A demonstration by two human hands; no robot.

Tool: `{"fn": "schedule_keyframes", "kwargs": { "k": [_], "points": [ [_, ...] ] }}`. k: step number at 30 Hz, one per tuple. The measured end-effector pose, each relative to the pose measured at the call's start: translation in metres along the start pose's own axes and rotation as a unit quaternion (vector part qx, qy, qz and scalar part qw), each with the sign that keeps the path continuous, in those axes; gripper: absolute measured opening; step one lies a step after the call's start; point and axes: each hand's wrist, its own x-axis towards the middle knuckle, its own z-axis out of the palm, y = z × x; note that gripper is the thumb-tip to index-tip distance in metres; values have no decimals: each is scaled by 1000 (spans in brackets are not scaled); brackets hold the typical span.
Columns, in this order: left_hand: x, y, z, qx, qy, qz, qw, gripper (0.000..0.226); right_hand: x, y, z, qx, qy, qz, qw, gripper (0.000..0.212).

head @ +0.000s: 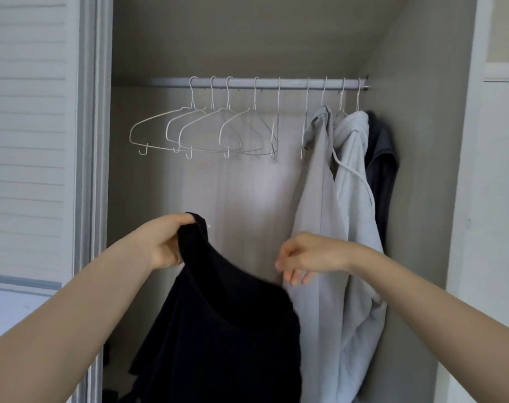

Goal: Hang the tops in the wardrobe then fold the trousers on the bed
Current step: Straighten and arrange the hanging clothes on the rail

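Black cloth hangs from the person's left hand [167, 245]: it is a black top [218, 324], and the fingers are curled round a bunch of it near the shoulder or the neckline, with the thumb on the near side. The left forearm comes up from the lower left corner, bare, and the wrist is bent a little toward the middle. The top falls down from this grip in front of the open wardrobe [247, 48] and its lower part is cut off by the bottom edge of the picture.

The right hand [301, 257] is just beside the right edge of the black top. Its fingers point downward and are loosely bent, and they are blurred, so I cannot tell if they touch the cloth or hold anything. The right forearm enters from the lower right corner and is also bare.

Behind the hands, a grey rail [262, 82] crosses the wardrobe. On its left part several empty white wire hangers [189, 132] hang close together and overlap. On the right part hang a light grey garment [317, 184], a pale hooded top [355, 199] with a white cord, and a dark grey top [382, 170] against the side wall; this last one is mostly hidden by the hooded one. Something dark lies low at the wardrobe floor, but it is hard to make out. A white louvred door [26, 141] stands at the left.
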Motion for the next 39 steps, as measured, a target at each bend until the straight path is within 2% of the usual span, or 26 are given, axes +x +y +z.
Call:
{"fn": "schedule_keyframes", "kwargs": {
  "k": [1, 3, 5, 7, 9, 12, 14, 16, 18, 20, 23, 26, 30, 35, 37, 39],
  "points": [
    [5, 2, 4, 29, -4, 0, 1000, 29, 6, -6, -11, 8, 30, -20, 999, 16],
    [18, 7, 12, 61, -2, 7, 998, 31, 22, -16, -39, 59, 144, -54, 986, 13],
    [30, 11, 19, 78, 7, 12, 997, 37, 39, -26, -71, 145, 272, -60, 950, 12],
    [41, 16, 24, 84, 9, 7, 996, 29, 55, -35, -103, 233, 355, -72, 903, 13],
    [49, 22, 25, 77, 10, -6, 997, 23, 71, -42, -133, 202, 449, -96, 865, 18],
    [63, 26, 22, 79, 12, -14, 997, 22, 87, -55, -173, 41, 575, -100, 811, 15],
    [72, 29, 24, 76, 24, 0, 997, 21, 99, -66, -193, -25, 575, -93, 812, 14],
    [85, 33, 26, 89, 64, 37, 993, 18, 114, -76, -209, -48, 543, -52, 837, 11],
    [94, 37, 28, 99, 91, 73, 988, 17, 128, -83, -218, -74, 512, 5, 856, 31],
    [102, 42, 31, 97, 98, 99, 986, 15, 139, -85, -225, -73, 488, 33, 869, 36],
    [114, 51, 35, 89, 104, 121, 983, 10, 155, -80, -229, 6, 453, 56, 890, 33],
    [121, 55, 37, 98, 104, 129, 981, 13, 170, -69, -229, 117, 429, 58, 894, 29],
    [123, 51, 36, 121, 114, 134, 977, 16, 185, -59, -227, 320, 398, -6, 860, 33],
    [124, 45, 30, 132, 123, 132, 975, 14, 195, -63, -231, 446, 367, -32, 816, 22],
    [123, 45, 25, 137, 126, 127, 974, 16, 196, -66, -236, 511, 351, -41, 784, 30],
    [122, 45, 21, 141, 129, 117, 975, 17, 197, -68, -240, 528, 351, -53, 772, 43]
  ]
}}
